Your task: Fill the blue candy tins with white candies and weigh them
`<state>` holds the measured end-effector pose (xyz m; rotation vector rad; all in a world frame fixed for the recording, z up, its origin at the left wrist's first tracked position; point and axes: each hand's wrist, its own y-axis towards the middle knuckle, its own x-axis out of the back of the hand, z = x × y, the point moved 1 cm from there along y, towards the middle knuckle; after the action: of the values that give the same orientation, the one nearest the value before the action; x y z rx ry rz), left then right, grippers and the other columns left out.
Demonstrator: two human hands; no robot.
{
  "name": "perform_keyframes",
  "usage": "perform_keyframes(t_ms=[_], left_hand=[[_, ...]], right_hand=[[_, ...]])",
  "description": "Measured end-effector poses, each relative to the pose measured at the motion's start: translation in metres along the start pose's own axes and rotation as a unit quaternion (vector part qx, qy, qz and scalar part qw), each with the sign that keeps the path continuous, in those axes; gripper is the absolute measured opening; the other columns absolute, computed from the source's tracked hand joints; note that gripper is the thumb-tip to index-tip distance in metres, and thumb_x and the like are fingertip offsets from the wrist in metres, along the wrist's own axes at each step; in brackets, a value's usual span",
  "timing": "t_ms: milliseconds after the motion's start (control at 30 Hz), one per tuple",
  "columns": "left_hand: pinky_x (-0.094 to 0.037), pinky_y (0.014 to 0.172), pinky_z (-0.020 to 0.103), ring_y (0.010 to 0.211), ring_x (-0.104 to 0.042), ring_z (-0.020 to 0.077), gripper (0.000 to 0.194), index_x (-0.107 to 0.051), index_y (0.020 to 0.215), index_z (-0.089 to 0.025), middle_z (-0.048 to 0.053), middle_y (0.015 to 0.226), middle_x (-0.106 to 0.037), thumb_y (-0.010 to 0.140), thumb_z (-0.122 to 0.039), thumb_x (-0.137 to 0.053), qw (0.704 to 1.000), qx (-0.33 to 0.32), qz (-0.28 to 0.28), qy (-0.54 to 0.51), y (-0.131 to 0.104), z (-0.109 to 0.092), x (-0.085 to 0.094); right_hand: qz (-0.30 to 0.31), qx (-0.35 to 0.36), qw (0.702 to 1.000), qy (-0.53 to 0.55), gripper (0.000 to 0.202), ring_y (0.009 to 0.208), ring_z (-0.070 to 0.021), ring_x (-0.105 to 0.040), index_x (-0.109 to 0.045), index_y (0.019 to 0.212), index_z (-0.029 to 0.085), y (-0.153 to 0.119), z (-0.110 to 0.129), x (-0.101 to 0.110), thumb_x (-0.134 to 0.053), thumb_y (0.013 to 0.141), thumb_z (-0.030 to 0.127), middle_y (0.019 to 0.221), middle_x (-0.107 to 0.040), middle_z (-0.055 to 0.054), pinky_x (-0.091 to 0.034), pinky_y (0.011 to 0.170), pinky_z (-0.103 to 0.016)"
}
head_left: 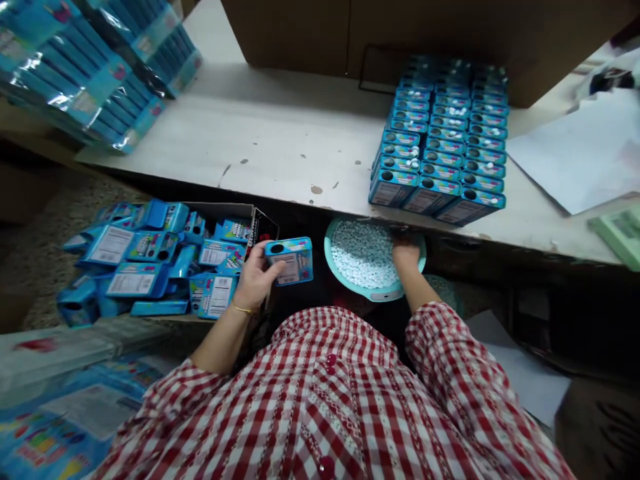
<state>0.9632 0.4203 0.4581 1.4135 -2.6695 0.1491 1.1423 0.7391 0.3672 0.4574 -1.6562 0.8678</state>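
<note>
My left hand (256, 279) grips a small blue printed carton (295, 263) by its left edge, thumb on the label side. A dark oval hole shows near the carton's upper left corner. To the right, a turquoise basin (376, 294) holds a heap of small white pellets (357, 257). My right hand (406, 253) reaches into the right side of this basin; its fingers are in shadow and hidden. Left of my left hand, a cardboard box (240, 211) is heaped with loose cartons (137, 279) of the same blue kind.
Rows of upright blue cartons (440, 147) stand on the white table (280, 133), some with white pellets on top. Plastic-wrapped blue packs (95, 80) lie at the back left. Papers (583, 150) and a pale green object (620, 233) are at the right. A brown cardboard panel (425, 30) rises behind.
</note>
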Motion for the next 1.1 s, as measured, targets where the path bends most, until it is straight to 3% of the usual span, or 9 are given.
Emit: perform_keyframes(t_ms=[167,267,367,433,533,700,833,967,1100], left_hand=[[-0.052,0.084,0.036,0.090,-0.062,0.0182,0.046,-0.050,0.109,-0.020,0.005,0.098,-0.063,0.069,-0.036,-0.066,0.997,0.034,0.073,0.001,0.006,0.021,-0.035],[-0.049,0.087,0.037,0.094,-0.061,0.0195,0.046,-0.051,0.109,-0.018,0.006,0.102,-0.063,0.069,-0.037,-0.065,0.994,0.033,0.102,0.028,0.013,0.032,-0.047],[-0.047,0.090,0.037,0.096,-0.059,0.0197,0.046,-0.051,0.108,-0.018,0.006,0.104,-0.061,0.068,-0.036,-0.066,0.990,-0.004,0.118,0.077,0.019,0.039,-0.059],[-0.046,0.090,0.037,0.097,-0.058,0.0199,0.046,-0.050,0.108,-0.019,0.006,0.104,-0.060,0.068,-0.035,-0.066,0.987,-0.027,0.128,0.096,0.023,0.042,-0.068],[-0.046,0.090,0.036,0.096,-0.058,0.0197,0.045,-0.050,0.108,-0.019,0.006,0.103,-0.059,0.069,-0.035,-0.066,0.987,-0.042,0.124,0.097,0.028,0.042,-0.075],[-0.045,0.091,0.036,0.099,-0.058,0.0202,0.049,-0.049,0.113,-0.018,0.007,0.106,-0.060,0.071,-0.035,-0.064,0.990,-0.036,0.103,0.089,0.033,0.051,-0.067],[-0.044,0.092,0.037,0.099,-0.058,0.0208,0.049,-0.050,0.114,-0.017,0.008,0.107,-0.061,0.072,-0.036,-0.063,0.990,-0.022,0.102,0.092,0.036,0.059,-0.061],[-0.045,0.089,0.035,0.095,-0.058,0.0196,0.047,-0.050,0.110,-0.016,0.007,0.103,-0.061,0.070,-0.035,-0.064,0.990,-0.044,0.105,0.088,0.043,0.056,-0.069],[-0.045,0.086,0.033,0.091,-0.058,0.0182,0.042,-0.051,0.107,-0.016,0.006,0.100,-0.061,0.070,-0.032,-0.063,0.983,-0.088,0.115,0.112,0.051,0.045,-0.088]], right_hand=[[0.008,0.058,0.998,0.000,0.040,0.091,-0.0227,-0.061,-0.059,0.116,0.015,-0.031,0.014,-0.010,-0.031,0.087,0.013,0.100,-0.065,-0.016,-0.042,0.072,-0.029],[-0.018,0.070,0.997,-0.016,0.043,0.093,-0.0233,-0.059,-0.052,0.125,0.016,-0.058,-0.007,0.003,-0.029,0.088,0.014,0.106,-0.062,-0.015,-0.042,0.071,-0.030],[-0.008,0.017,1.000,-0.016,0.042,0.087,-0.0253,-0.060,-0.056,0.119,0.014,-0.068,-0.034,0.018,-0.028,0.088,0.014,0.102,-0.062,-0.018,-0.042,0.068,-0.032],[0.051,-0.011,0.998,0.029,0.039,0.090,-0.0270,-0.061,-0.061,0.111,0.014,-0.063,-0.039,0.018,-0.031,0.087,0.013,0.103,-0.062,-0.019,-0.043,0.072,-0.035],[0.123,-0.014,0.987,0.102,0.033,0.095,-0.0289,-0.060,-0.065,0.106,0.015,-0.042,-0.022,0.002,-0.042,0.083,0.017,0.103,-0.064,-0.019,-0.043,0.079,-0.038],[0.141,-0.001,0.969,0.202,0.031,0.095,-0.0226,-0.060,-0.066,0.105,0.016,-0.008,0.019,-0.038,-0.049,0.081,0.024,0.103,-0.067,-0.013,-0.043,0.079,-0.030],[0.140,0.028,0.940,0.310,0.026,0.081,-0.0174,-0.060,-0.069,0.092,0.011,-0.003,0.018,-0.049,-0.052,0.077,0.022,0.087,-0.069,-0.008,-0.043,0.072,-0.023],[0.119,0.048,0.905,0.406,0.039,0.062,-0.0126,-0.054,-0.066,0.103,0.010,-0.012,0.001,-0.031,-0.052,0.074,0.031,0.073,-0.065,-0.001,-0.042,0.059,-0.022],[0.104,0.069,0.860,0.495,0.049,0.054,-0.0105,-0.047,-0.064,0.106,0.010,-0.027,-0.018,0.008,-0.055,0.069,0.041,0.069,-0.062,-0.001,-0.039,0.054,-0.024]])
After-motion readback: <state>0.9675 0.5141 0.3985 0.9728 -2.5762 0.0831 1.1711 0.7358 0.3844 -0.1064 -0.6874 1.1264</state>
